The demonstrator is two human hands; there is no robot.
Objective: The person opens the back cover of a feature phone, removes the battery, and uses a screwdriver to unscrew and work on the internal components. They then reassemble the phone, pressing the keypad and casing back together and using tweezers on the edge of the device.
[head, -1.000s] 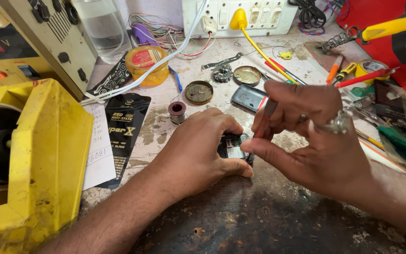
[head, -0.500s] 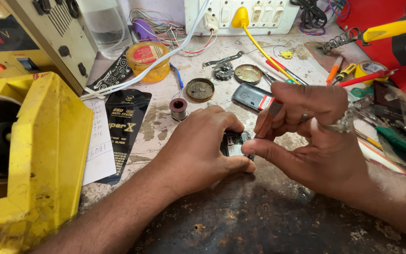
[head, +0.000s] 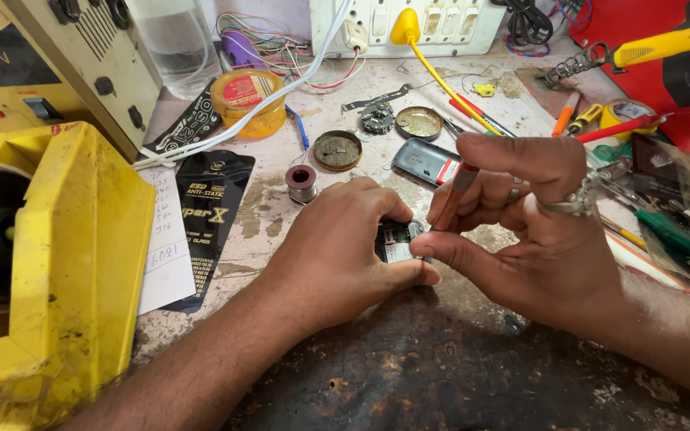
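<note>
My left hand (head: 337, 255) lies palm down on the workbench, its fingers closed over a small circuit board (head: 397, 239), of which only a dark and green corner shows. My right hand (head: 529, 231) is just to the right, with rings on its fingers. It grips a thin red-handled tool (head: 453, 191) between thumb and fingers, the tip pointing down at the board. The tool's tip is hidden behind the thumb.
A small dark phone (head: 426, 161), two round tin lids (head: 337, 150), a solder spool (head: 302, 182) and an orange jar (head: 247, 97) lie behind the hands. A yellow machine (head: 65, 263) fills the left. A black pouch (head: 209, 207), screwdrivers (head: 569, 116) and a switchboard (head: 409, 24) surround them.
My right hand has raised its fingers a little and the red-handled tool now shows between them. My left hand stays on the board.
</note>
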